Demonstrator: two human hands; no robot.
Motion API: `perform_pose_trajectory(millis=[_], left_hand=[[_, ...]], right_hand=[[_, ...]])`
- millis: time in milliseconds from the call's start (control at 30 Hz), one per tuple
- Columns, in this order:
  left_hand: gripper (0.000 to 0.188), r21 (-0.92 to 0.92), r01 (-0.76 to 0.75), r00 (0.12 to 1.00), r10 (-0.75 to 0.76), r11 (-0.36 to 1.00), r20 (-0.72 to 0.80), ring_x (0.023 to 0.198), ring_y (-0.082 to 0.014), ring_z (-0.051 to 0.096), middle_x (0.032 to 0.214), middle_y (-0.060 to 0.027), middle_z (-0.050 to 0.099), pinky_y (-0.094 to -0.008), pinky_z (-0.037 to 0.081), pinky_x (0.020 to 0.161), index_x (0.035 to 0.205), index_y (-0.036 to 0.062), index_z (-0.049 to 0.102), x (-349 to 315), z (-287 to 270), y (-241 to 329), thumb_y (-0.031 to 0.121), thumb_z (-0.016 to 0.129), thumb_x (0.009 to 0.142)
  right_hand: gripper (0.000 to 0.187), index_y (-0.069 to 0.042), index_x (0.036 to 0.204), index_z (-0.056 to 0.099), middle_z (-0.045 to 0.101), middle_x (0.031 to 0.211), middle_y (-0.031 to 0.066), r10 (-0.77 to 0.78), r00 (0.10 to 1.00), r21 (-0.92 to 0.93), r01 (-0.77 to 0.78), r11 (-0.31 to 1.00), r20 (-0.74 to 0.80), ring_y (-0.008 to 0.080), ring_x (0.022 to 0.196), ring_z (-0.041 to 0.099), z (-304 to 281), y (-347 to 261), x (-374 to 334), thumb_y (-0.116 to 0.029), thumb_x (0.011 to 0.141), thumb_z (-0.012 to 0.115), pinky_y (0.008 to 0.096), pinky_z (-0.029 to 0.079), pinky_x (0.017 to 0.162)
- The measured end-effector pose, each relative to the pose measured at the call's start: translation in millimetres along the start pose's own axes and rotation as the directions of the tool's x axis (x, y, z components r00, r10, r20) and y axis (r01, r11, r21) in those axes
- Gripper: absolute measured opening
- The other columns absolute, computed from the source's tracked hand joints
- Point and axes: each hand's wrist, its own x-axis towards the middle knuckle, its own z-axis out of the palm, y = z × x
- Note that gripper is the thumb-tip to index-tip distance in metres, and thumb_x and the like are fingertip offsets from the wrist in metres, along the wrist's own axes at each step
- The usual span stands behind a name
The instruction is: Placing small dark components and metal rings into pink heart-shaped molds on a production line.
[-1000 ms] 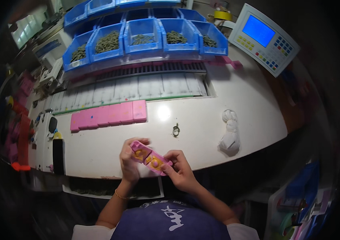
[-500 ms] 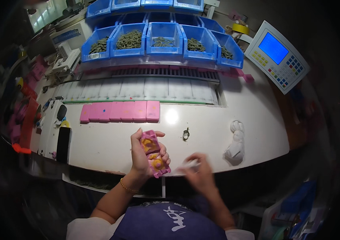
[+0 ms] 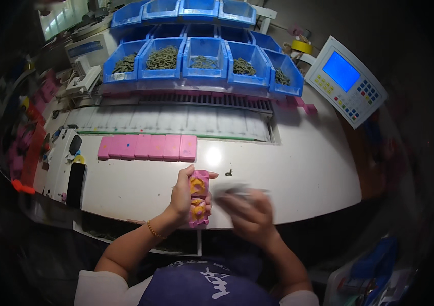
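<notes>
My left hand (image 3: 182, 191) is wrapped round a pink rubber mould (image 3: 200, 175), held open above the near edge of the table. Its two parts lie one above the other, with yellow-orange shaped hollows facing up. Close to the mould's right side is my right hand (image 3: 254, 217), closed on a white cloth bundle (image 3: 230, 195). Motion smears the bundle, and I cannot tell whether it touches the mould. A small dark green piece (image 3: 228, 173) lies on the white table (image 3: 288, 173) beyond my hands.
A row of pink blocks (image 3: 148, 147) lies ahead to the left, before a glass-topped panel (image 3: 176, 122). Blue bins (image 3: 205, 56) with green pieces stand at the back. A control panel (image 3: 347, 81) leans at right. A black phone (image 3: 76, 184) lies left.
The white cloth bundle has left the table at right and is in my right hand, near the mould. A ring-like piece beside the green bit no longer shows. The view has shifted slightly.
</notes>
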Motion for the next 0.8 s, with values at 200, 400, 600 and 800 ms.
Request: perform_pose_trajectory(millis=[200, 400, 600, 800], left_hand=[[0.063, 0.007, 0.068, 0.997, -0.068, 0.998, 0.038, 0.047, -0.0194, 0.055, 0.057, -0.0079, 0.053, -0.0327, 0.049, 0.047, 0.088, 0.0042, 0.061, 1.1, -3.7, 5.1, 0.057, 0.028, 0.097], [0.064, 0.008, 0.056, 0.998, -0.056, 0.998, 0.040, 0.069, -0.0177, 0.063, 0.080, -0.0095, 0.066, -0.0303, 0.055, 0.065, 0.110, -0.0013, 0.063, 4.2, 0.1, 4.9, 0.051, 0.028, 0.099], [0.062, 0.134, -0.137, 0.990, 0.138, 0.981, 0.002, 0.063, -0.0158, 0.060, 0.074, -0.0082, 0.064, -0.0286, 0.051, 0.060, 0.108, -0.0020, 0.066, 5.8, 3.0, 5.0, 0.049, 0.030, 0.100], [0.072, 0.120, -0.114, 0.992, 0.120, 0.986, -0.040, 0.050, -0.0160, 0.054, 0.060, -0.0092, 0.057, -0.0278, 0.047, 0.051, 0.106, -0.0016, 0.066, 3.9, -2.8, 4.8, 0.059, 0.026, 0.097]], right_hand=[[0.050, -0.013, 0.123, 0.068, 0.062, 0.135, -0.0020, 0.155, 0.978, 0.194, -0.181, 0.964, 0.141, 0.0223, 0.076, 0.055, 14.5, 6.3, 26.4, -0.004, 0.074, 0.065, 0.0329, 0.049, 0.070], [0.054, -0.011, 0.117, 0.070, 0.066, 0.128, -0.0002, 0.004, 0.974, 0.160, -0.041, 0.986, 0.226, 0.0246, 0.080, 0.058, 17.6, -5.8, 5.3, -0.002, 0.065, 0.068, 0.0335, 0.049, 0.072], [0.059, -0.005, 0.123, 0.066, 0.063, 0.131, 0.0103, 0.235, 0.970, 0.345, -0.239, 0.908, 0.054, 0.0245, 0.072, 0.057, 17.8, -35.1, -3.6, 0.000, 0.064, 0.065, 0.0359, 0.050, 0.069], [0.060, -0.009, 0.126, 0.064, 0.063, 0.132, 0.0076, 0.254, 0.958, 0.312, -0.284, 0.907, 0.136, 0.0247, 0.071, 0.056, 20.5, -44.6, -19.0, -0.001, 0.067, 0.066, 0.0340, 0.052, 0.066]])
